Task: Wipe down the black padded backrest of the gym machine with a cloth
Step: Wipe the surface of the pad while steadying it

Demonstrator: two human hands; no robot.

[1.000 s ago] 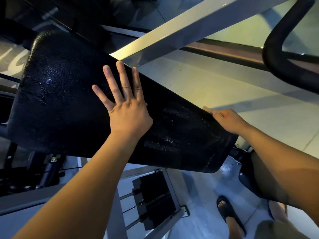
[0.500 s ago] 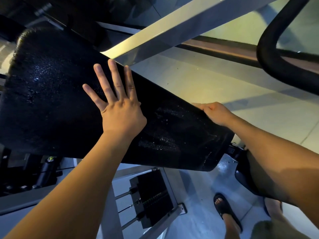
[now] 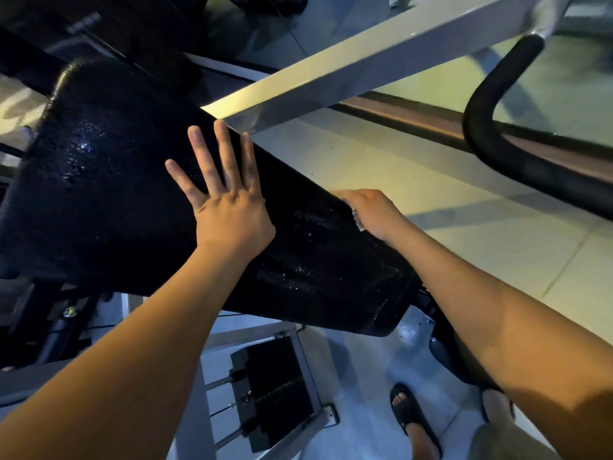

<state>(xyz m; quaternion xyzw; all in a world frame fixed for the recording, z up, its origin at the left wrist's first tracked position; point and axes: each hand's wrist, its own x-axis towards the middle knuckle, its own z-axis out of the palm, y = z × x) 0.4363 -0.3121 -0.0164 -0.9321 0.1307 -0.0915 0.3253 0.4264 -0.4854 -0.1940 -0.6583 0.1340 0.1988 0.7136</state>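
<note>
The black padded backrest [image 3: 109,207] runs from upper left to lower right, its textured surface glistening with wet spots. My left hand [image 3: 225,197] lies flat on the middle of the pad, fingers spread, holding nothing. My right hand [image 3: 371,210] is curled over the pad's far edge, closed on a cloth [image 3: 356,220], of which only a small pale frayed bit shows under the palm.
A white metal beam [image 3: 365,61] crosses above the pad. A black curved handle [image 3: 491,141] hangs at the right. Below are the weight stack [image 3: 278,390] with guide rods, the tiled floor, and my sandalled foot [image 3: 411,416].
My right hand has slid up along the pad's far edge toward my left hand, and a bit of cloth now shows under it. My left hand stays flat on the pad.
</note>
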